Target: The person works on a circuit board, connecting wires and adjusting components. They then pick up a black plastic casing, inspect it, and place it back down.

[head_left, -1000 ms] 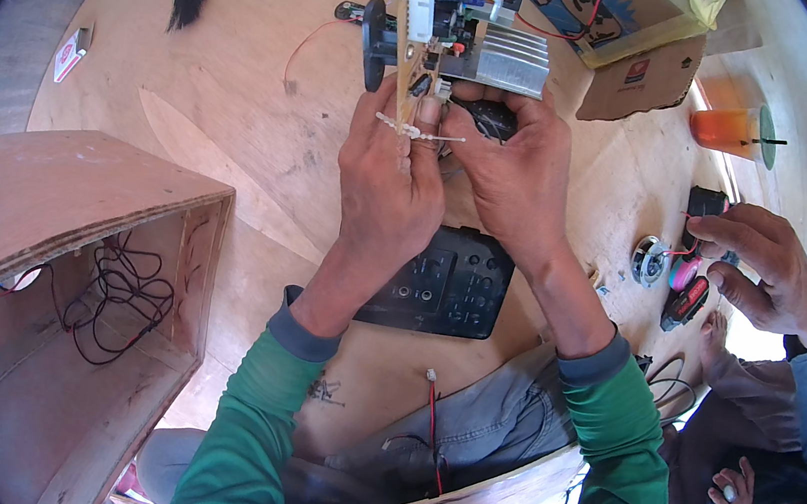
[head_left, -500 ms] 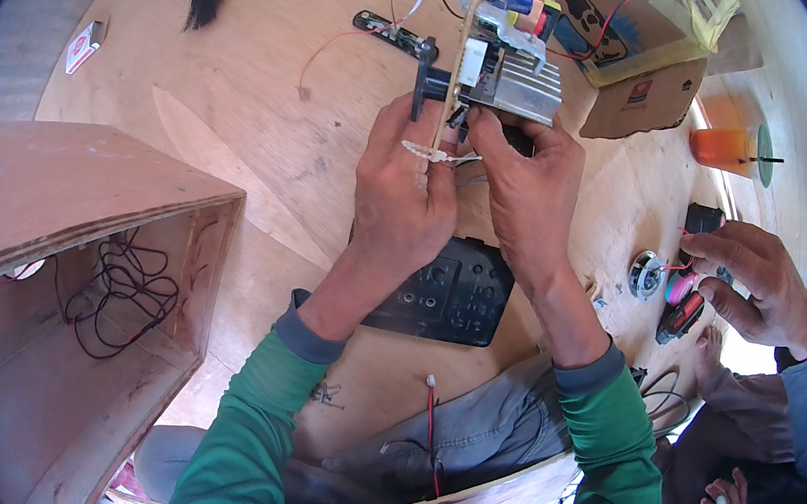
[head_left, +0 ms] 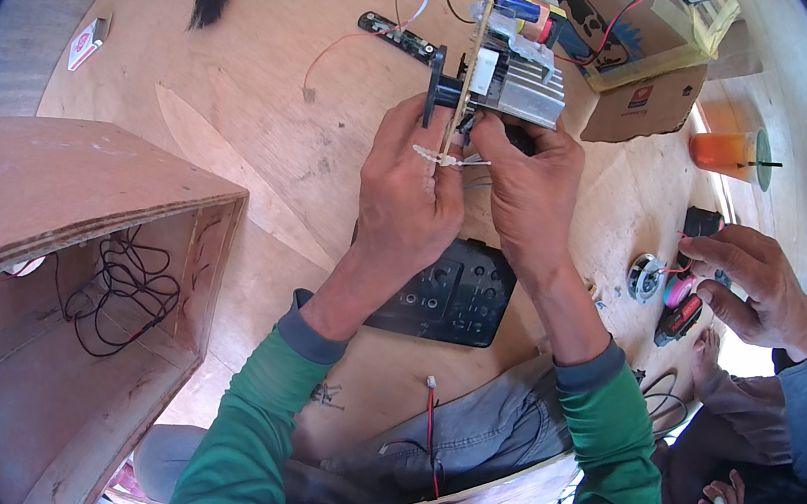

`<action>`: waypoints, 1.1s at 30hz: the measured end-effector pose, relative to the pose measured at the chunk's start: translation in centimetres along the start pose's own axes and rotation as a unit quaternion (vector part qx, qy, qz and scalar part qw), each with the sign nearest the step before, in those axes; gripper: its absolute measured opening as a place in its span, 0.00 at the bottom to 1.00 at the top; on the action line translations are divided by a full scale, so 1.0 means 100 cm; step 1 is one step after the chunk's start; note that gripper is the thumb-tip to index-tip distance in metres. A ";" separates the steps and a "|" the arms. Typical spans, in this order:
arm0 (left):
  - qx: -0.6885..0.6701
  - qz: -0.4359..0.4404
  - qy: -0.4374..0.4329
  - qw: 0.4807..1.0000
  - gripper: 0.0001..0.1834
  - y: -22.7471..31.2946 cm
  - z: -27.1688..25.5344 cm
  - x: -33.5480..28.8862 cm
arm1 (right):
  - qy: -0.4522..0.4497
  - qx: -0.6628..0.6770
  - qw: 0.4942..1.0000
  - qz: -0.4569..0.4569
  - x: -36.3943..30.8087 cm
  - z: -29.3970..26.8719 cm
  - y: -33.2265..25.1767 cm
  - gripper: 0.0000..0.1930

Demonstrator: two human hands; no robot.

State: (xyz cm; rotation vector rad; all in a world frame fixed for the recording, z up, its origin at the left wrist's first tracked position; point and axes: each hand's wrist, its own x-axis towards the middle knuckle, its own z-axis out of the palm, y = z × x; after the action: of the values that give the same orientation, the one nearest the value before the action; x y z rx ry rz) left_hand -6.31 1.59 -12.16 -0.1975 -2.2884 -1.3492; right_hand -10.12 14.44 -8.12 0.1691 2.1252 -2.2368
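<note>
Over the last second the circuit board (head_left: pixel 472 64) has come nearer and a little to the right, uncovering the narrow black strip board (head_left: pixel 404 41) lying beyond it to the left; in the last half second it has hardly moved. The board stands edge-on above the plywood, beyond the black control panel (head_left: pixel 479 297), its finned aluminium heatsink (head_left: pixel 531 98) facing right and a black disc-shaped part (head_left: pixel 434 87) facing left. The hands are close together on its near end: the left hand (head_left: pixel 413 188) grips the near edge, while the right hand (head_left: pixel 536 183) has its thumb beside small parts below the heatsink; its hidden fingers' hold cannot be told. A white strand (head_left: pixel 440 158) crosses the near edge. I judge that the shift brings this end into easier reach, with the work there unfinished.
</note>
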 end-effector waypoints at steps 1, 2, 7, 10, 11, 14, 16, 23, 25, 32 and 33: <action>0.002 -0.005 -0.004 1.000 0.33 0.001 0.000 -0.001 | 0.009 -0.004 1.000 -0.006 -0.001 0.002 0.002 0.13; 0.012 -0.002 -0.005 1.000 0.33 0.001 0.000 -0.001 | 0.018 -0.007 1.000 -0.011 -0.001 0.003 0.003 0.12; 0.027 0.005 -0.001 1.000 0.32 0.003 0.000 0.000 | 0.037 -0.014 0.999 -0.037 -0.002 0.007 0.005 0.11; 0.034 0.002 -0.004 0.999 0.30 0.004 -0.001 0.000 | 0.045 -0.039 0.997 -0.045 -0.003 0.009 0.004 0.11; 0.038 0.000 -0.004 0.999 0.30 0.005 -0.001 0.000 | 0.046 -0.049 0.997 -0.045 -0.003 0.009 0.004 0.12; 0.053 0.002 -0.006 0.999 0.28 0.005 0.000 0.000 | 0.069 -0.083 0.992 -0.068 -0.004 0.012 0.003 0.11; 0.052 0.015 -0.003 0.999 0.28 0.005 -0.001 0.002 | 0.070 -0.108 0.989 -0.074 -0.005 0.012 0.002 0.12; 0.056 -0.062 0.017 0.996 0.18 0.013 -0.002 0.004 | -0.013 -0.008 0.998 -0.063 -0.004 -0.005 -0.003 0.13; 0.032 -0.059 0.035 0.997 0.18 0.013 -0.002 0.005 | -0.025 -0.093 0.988 -0.120 -0.006 -0.007 -0.001 0.12; 0.020 -0.025 0.051 0.998 0.17 0.009 0.001 0.007 | 0.000 -0.187 0.959 -0.211 -0.005 -0.005 0.008 0.10; 0.011 -0.038 0.047 0.998 0.17 0.009 0.000 0.007 | 0.006 -0.210 0.952 -0.221 -0.005 -0.004 0.008 0.09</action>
State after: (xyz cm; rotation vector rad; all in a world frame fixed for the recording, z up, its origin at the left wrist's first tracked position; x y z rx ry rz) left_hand -6.59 2.02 -11.14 -0.0393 -2.2508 -1.3402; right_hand -9.54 14.78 -8.90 -0.3454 2.8060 -1.8867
